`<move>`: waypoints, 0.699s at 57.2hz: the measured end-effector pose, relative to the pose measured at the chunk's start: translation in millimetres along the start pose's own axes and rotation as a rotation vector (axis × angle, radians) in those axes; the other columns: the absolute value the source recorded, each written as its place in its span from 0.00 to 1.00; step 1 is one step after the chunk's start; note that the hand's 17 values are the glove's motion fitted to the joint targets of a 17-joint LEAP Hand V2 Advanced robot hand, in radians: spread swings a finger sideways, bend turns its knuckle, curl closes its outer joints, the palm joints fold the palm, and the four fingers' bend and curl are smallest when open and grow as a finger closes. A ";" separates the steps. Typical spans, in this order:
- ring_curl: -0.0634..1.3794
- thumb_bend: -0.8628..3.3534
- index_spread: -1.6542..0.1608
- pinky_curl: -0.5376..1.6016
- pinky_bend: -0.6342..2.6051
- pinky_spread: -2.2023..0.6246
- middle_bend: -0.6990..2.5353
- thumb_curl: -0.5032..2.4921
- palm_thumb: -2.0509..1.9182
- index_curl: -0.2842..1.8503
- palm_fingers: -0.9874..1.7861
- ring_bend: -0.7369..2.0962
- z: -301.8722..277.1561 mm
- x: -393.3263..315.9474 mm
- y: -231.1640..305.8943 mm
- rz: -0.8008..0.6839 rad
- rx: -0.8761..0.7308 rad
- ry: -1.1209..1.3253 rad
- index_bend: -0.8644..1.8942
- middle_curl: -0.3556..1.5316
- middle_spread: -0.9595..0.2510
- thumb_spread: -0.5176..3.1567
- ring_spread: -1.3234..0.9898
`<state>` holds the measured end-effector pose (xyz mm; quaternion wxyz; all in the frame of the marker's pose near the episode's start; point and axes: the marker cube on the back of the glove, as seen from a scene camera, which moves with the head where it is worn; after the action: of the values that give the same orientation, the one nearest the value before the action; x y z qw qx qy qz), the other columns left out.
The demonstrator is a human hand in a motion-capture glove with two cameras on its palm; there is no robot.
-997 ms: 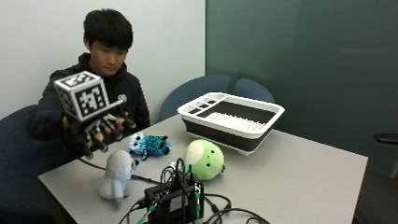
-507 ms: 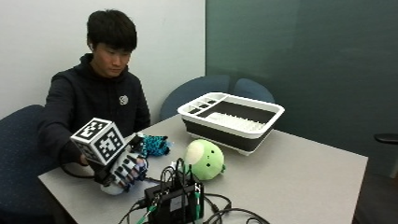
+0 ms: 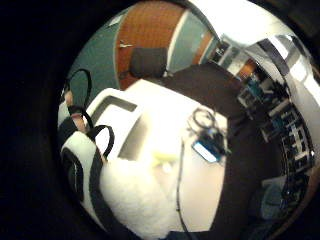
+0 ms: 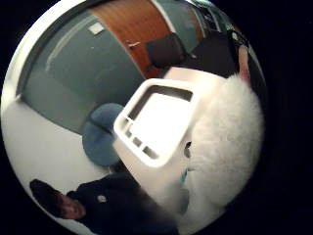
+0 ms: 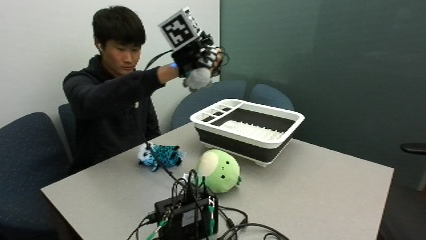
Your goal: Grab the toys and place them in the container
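Fingers (image 5: 208, 56) curled round white fluffy toy (image 5: 198, 78) | raised beside container (image 5: 247, 129)

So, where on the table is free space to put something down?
The table is bare to the right of the green toy, in front of the container. The near-left corner, before the blue toy, is free too. The cable box crowds the near edge.

No readable text, brand, number or sign shows anywhere around me. A small round pale emblem (image 5: 136, 104) sits on the chest of my dark top, but I cannot make out any lettering on it.
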<state>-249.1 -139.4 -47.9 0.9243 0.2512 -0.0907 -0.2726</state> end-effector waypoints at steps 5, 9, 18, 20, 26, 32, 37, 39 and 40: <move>0.52 0.26 0.71 0.50 0.52 0.64 0.58 0.44 0.70 0.36 0.73 0.77 32.0 -34.8 -30.9 0.020 0.027 -0.004 0.62 0.61 0.59 0.22 0.39; 0.53 0.25 0.71 0.51 0.53 0.64 0.58 0.45 0.70 0.39 0.69 0.77 60.6 -60.0 -43.0 -0.014 0.034 0.008 0.62 0.62 0.59 0.20 0.40; 0.52 0.24 0.71 0.52 0.57 0.64 0.56 0.46 0.69 0.42 0.61 0.76 111.3 -84.1 -51.4 -0.023 0.006 -0.009 0.58 0.64 0.58 0.21 0.39; 0.52 0.24 0.71 0.52 0.58 0.65 0.56 0.46 0.69 0.42 0.59 0.76 119.0 -85.8 -50.0 -0.017 -0.041 -0.047 0.56 0.64 0.58 0.22 0.39; 0.50 0.20 0.74 0.53 0.58 0.69 0.46 0.42 0.62 0.42 0.30 0.71 126.8 -79.7 -40.0 -0.048 -0.199 -0.072 0.47 0.59 0.62 0.33 0.42; 0.40 0.19 0.75 0.48 0.55 0.73 0.37 0.38 0.57 0.36 0.24 0.58 100.9 -55.6 -28.8 -0.034 -0.207 -0.045 0.41 0.52 0.70 0.39 0.46; 0.35 0.19 0.76 0.46 0.52 0.76 0.33 0.36 0.55 0.34 0.27 0.53 70.1 -28.0 -15.2 -0.014 -0.244 -0.056 0.38 0.49 0.73 0.42 0.48; 0.34 0.20 0.76 0.45 0.50 0.76 0.33 0.35 0.54 0.34 0.28 0.52 58.2 -14.3 -8.4 -0.007 -0.267 -0.052 0.38 0.48 0.74 0.43 0.49; 0.33 0.20 0.76 0.45 0.50 0.77 0.32 0.34 0.54 0.34 0.29 0.51 52.1 -6.2 -4.8 0.000 -0.278 -0.050 0.37 0.48 0.74 0.43 0.49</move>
<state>-272.4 -161.1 -5.9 0.9477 0.1139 -0.0753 -0.2886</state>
